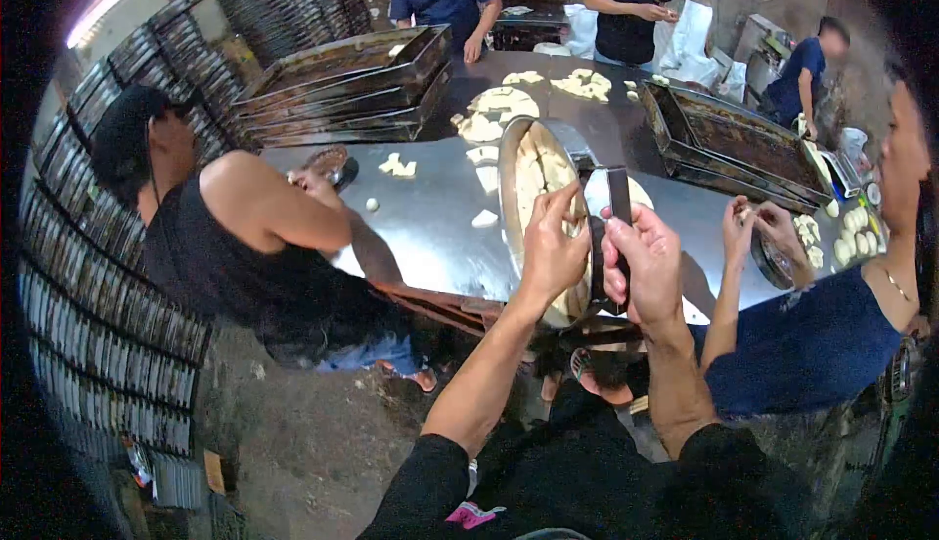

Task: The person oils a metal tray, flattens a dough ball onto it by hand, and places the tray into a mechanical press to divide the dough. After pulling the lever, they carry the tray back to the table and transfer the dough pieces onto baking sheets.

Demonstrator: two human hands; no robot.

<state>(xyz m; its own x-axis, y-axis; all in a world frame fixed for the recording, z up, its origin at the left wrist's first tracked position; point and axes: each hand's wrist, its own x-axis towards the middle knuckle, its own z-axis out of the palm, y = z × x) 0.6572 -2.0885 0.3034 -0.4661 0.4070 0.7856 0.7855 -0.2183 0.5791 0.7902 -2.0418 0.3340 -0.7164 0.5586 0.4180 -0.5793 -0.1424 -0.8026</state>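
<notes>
In front of me a round metal pan (508, 178) appears steeply angled at the table's near edge, with pale dough (533, 163) cut into pieces inside it. My left hand (558, 248) lies over the pan's right side, its fingers bent and close to the dough. Whatever those fingers hold is hidden. Closed around a dark, flat-sided bar (618, 196) is my right hand (646, 256), just right of the pan. The bar's lower part is covered by my fingers. Flattened dough pieces (504, 105) lie on the metal table (430, 222) beyond the pan.
A co-worker (245, 217) bends over the table at left, and another person (812, 335) handles dough close on my right. Three more people stand around the far side. Stacked trays (342, 85) sit at left, more trays (743, 139) at right. Racks of tins (108, 325) line the left wall.
</notes>
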